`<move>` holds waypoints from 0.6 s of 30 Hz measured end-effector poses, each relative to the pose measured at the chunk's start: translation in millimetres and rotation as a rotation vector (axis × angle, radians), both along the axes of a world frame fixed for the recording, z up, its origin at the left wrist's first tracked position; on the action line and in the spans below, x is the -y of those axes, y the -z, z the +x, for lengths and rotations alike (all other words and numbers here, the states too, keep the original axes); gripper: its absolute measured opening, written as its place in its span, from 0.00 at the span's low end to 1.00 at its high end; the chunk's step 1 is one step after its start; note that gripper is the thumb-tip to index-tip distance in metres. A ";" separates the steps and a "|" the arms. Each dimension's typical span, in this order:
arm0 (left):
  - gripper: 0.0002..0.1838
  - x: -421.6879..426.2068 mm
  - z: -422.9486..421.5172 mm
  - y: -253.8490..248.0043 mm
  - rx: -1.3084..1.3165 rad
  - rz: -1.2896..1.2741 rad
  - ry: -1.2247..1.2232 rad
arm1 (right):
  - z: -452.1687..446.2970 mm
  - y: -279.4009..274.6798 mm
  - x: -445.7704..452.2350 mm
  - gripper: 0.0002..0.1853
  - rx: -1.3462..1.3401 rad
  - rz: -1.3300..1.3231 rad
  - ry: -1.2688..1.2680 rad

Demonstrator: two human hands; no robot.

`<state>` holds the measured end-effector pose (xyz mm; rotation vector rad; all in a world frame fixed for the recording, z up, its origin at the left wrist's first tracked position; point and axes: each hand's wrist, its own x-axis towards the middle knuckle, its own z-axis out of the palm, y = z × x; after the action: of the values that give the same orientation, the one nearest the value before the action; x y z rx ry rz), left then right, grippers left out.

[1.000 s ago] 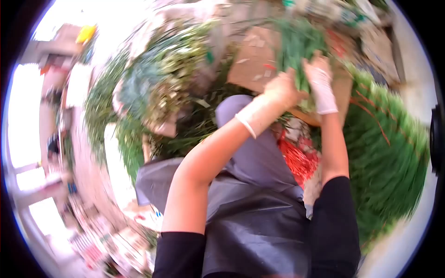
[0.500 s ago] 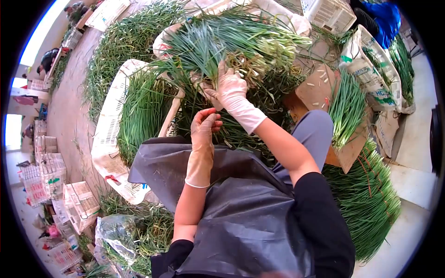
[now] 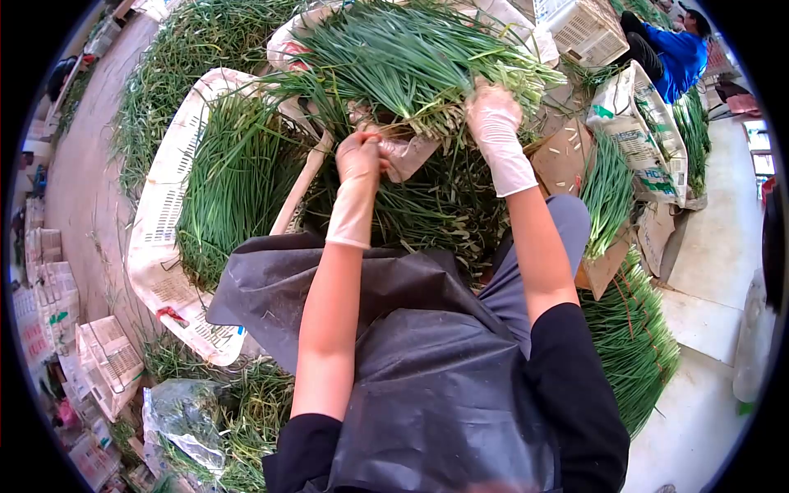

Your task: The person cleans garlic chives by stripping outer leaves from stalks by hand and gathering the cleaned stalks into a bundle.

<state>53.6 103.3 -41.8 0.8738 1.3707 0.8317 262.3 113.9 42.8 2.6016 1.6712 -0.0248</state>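
The heap (image 3: 386, 57) of long green stalks lies across the top of a pale tub (image 3: 508, 20), hiding most of it, with green tips to the left and white ends to the right. The right hand (image 3: 493, 107), in a thin glove, is on the heap at the white ends, fingers bent; they are a bit blurry, so I cannot tell if they grip any stalks. The left hand (image 3: 362, 156) is just below the heap's near edge, fingers curled in and tips close together. I cannot tell if it pinches a leaf.

Loose leaves (image 3: 436, 222) lie below the heap, in front of the apron (image 3: 444, 394). To the left is a white crate (image 3: 152, 255). Green stalks (image 3: 238, 181) fill its right side, and its near corner has a red bit (image 3: 171, 315) by it. A clear bag (image 3: 185, 419) with leaves in it sits past that corner.

On the right, a bunch (image 3: 608, 181) lies along the right edge of some cardboard (image 3: 563, 152). Nearer is a big pile (image 3: 629, 337) with red ties. Farther back, a white sack (image 3: 662, 148) has greens in it, near a person in blue (image 3: 678, 57).
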 end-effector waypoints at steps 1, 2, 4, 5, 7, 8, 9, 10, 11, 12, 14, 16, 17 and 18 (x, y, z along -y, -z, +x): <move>0.07 13.8 -10.0 -8.7 0.087 0.022 -0.106 | 0.8 -4.3 2.7 0.28 0.107 0.019 -0.025; 0.08 28.2 -18.3 -16.0 -0.150 0.133 -0.094 | -1.9 -0.5 10.8 0.25 0.232 0.217 -0.049; 0.11 48.6 -33.1 7.8 -0.823 0.396 0.237 | -20.8 -5.1 17.1 0.20 0.265 0.438 -0.179; 0.13 68.9 -32.7 -11.0 -1.055 0.413 0.448 | -43.3 -12.4 20.1 0.18 0.195 0.414 -0.240; 0.16 95.5 -20.0 -45.0 -1.031 0.257 0.553 | -84.5 6.5 29.0 0.11 0.151 0.167 -0.373; 0.17 103.0 -15.6 -56.9 -0.987 0.289 0.492 | -86.2 42.6 20.1 0.09 0.228 0.204 -0.370; 0.17 107.6 -14.4 -51.8 -0.959 0.443 0.377 | -82.6 78.5 5.1 0.06 0.308 0.243 -0.366; 0.17 108.8 -15.5 -57.0 -0.922 0.534 0.309 | -81.7 76.2 1.1 0.04 0.256 0.272 -0.322; 0.16 110.0 -18.9 -61.9 -0.884 0.618 0.240 | -76.3 73.7 1.7 0.03 0.274 0.310 -0.366; 0.16 107.5 -25.6 -61.1 -0.747 0.696 0.189 | -72.4 71.4 4.4 0.03 0.214 0.369 -0.402; 0.15 104.9 -31.3 -52.5 -0.005 0.238 0.023 | -78.1 26.8 32.8 0.04 -0.006 0.475 -0.479; 0.14 95.7 -32.4 -57.9 0.365 -0.059 -0.110 | -81.6 15.5 65.3 0.05 -0.140 0.646 -0.539; 0.14 91.6 -32.8 -53.8 0.365 -0.059 -0.119 | -84.6 18.9 83.1 0.06 -0.232 0.707 -0.596; 0.14 88.9 -33.0 -46.8 0.547 -0.170 -0.186 | -90.0 20.9 102.1 0.09 -0.350 0.699 -0.636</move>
<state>20.6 14.4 4.9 0.3482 1.0245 0.9921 172.3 11.8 21.9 2.3785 3.0267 0.1653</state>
